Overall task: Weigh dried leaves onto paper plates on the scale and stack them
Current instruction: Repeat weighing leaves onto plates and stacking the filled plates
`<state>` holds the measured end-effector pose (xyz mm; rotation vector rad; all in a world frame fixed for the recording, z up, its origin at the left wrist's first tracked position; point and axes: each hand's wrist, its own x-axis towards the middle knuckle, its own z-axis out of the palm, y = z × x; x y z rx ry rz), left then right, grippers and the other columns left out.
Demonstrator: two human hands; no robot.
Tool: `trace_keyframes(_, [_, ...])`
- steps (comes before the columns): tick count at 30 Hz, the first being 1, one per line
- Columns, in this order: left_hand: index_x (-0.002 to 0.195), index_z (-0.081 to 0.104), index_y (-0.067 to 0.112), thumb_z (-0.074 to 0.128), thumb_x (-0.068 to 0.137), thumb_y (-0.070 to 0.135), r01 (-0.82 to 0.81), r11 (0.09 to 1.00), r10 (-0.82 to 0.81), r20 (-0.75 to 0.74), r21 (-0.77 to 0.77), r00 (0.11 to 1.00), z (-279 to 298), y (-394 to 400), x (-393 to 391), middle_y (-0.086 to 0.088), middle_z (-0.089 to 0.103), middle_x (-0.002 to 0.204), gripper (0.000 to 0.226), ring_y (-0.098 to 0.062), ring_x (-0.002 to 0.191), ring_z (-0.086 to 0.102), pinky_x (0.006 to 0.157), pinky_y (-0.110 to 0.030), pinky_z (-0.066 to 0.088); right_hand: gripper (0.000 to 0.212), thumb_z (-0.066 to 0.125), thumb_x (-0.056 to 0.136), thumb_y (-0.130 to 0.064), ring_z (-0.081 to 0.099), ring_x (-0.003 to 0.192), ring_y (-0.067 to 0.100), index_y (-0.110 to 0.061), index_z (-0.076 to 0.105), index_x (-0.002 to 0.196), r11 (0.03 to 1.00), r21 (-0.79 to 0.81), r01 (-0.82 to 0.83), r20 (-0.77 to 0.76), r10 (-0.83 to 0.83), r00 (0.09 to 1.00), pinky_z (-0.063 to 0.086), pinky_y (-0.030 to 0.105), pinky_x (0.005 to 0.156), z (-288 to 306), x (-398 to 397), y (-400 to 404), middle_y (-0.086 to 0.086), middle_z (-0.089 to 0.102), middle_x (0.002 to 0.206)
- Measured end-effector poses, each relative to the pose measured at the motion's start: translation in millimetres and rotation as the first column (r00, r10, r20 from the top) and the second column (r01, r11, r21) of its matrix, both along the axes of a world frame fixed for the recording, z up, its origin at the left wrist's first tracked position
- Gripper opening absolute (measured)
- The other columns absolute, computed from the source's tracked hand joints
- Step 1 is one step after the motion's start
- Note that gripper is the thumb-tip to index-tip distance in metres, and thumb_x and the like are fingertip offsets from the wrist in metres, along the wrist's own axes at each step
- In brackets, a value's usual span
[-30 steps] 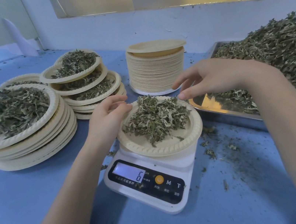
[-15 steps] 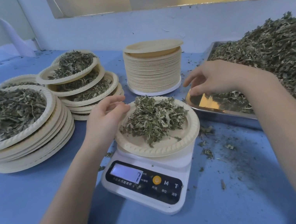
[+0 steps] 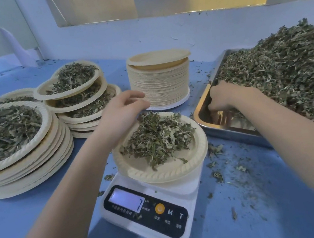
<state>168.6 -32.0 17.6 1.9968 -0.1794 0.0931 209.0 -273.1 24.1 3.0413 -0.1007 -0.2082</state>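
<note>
A paper plate point(image 3: 139, 168) heaped with dried leaves point(image 3: 158, 137) sits on the white scale point(image 3: 149, 208), whose display reads 7. My left hand point(image 3: 121, 118) hovers at the plate's far left rim, fingers loosely curled, holding nothing I can see. My right hand point(image 3: 223, 98) reaches down into the metal tray point(image 3: 203, 117) at the near corner of the big leaf pile point(image 3: 285, 78); its fingertips are blurred and partly hidden, so its grip is unclear.
A tall stack of empty plates point(image 3: 161, 85) stands behind the scale. Two stacks of filled plates point(image 3: 78, 94) point(image 3: 11, 141) are at the left. Loose leaf crumbs point(image 3: 232, 170) litter the blue table to the right of the scale.
My right hand moved from above the plate rightward and down into the tray. The scale reading went from 6 to 7. My left hand rose slightly by the rim.
</note>
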Motion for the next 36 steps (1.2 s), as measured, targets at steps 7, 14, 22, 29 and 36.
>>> trace_keyframes(7, [0.119,0.060,0.027,0.063,0.087,0.026,0.034,0.999,-0.032,-0.100,0.021,0.994,-11,20,-7,0.002,0.062,0.114,0.032,-0.014,0.109,0.058,0.106,-0.038,0.038,0.048,0.049,0.093,-0.021,0.054,0.101,0.022,-0.017,0.042,0.139,0.950,0.212,-0.230,0.161,0.198,0.967,0.042,0.027,0.079,15,-26,9,0.009,0.050,0.134])
trace_keyframes(14, [0.130,0.050,0.043,0.069,0.061,0.063,0.197,0.980,-0.190,-0.168,0.027,0.967,-14,54,-37,0.025,0.060,0.118,0.074,0.003,0.111,0.054,0.095,-0.027,0.040,0.094,0.071,0.068,-0.063,0.029,0.123,-0.008,-0.045,0.020,0.145,0.749,0.551,-0.367,-0.056,0.472,0.880,0.023,0.018,0.098,24,-68,9,-0.027,0.021,0.147])
trace_keyframes(22, [0.122,0.061,0.020,0.036,0.097,0.047,0.070,0.957,-0.148,-0.268,-0.281,0.952,-35,31,-52,0.000,0.066,0.121,0.044,-0.015,0.111,0.061,0.103,-0.038,0.038,0.152,0.079,0.030,-0.068,0.002,0.139,-0.002,-0.037,-0.012,0.148,0.790,0.470,-0.394,-0.160,0.515,0.842,0.008,0.027,0.115,5,-69,22,-0.018,-0.002,0.156])
trace_keyframes(29, [0.135,0.049,0.020,0.047,0.086,0.050,-0.031,0.935,-0.026,-0.155,-0.353,0.988,-2,43,-43,-0.002,0.052,0.138,0.058,-0.023,0.129,0.046,0.112,-0.047,0.029,0.137,0.084,0.037,-0.060,0.015,0.114,-0.028,-0.050,-0.002,0.143,0.674,0.576,-0.463,-0.039,0.589,0.807,0.012,0.006,0.102,25,-59,35,-0.048,0.012,0.132])
trace_keyframes(36, [0.097,0.060,0.029,0.041,0.097,0.037,-0.303,0.930,0.322,0.060,-0.207,0.945,61,116,-36,0.004,0.059,0.109,0.020,-0.016,0.106,0.056,0.099,-0.036,0.038,0.134,0.081,0.030,-0.063,0.044,0.107,-0.018,-0.042,0.018,0.146,0.558,0.584,-0.590,0.157,0.635,0.756,0.032,0.002,0.088,87,-29,124,-0.048,0.031,0.117])
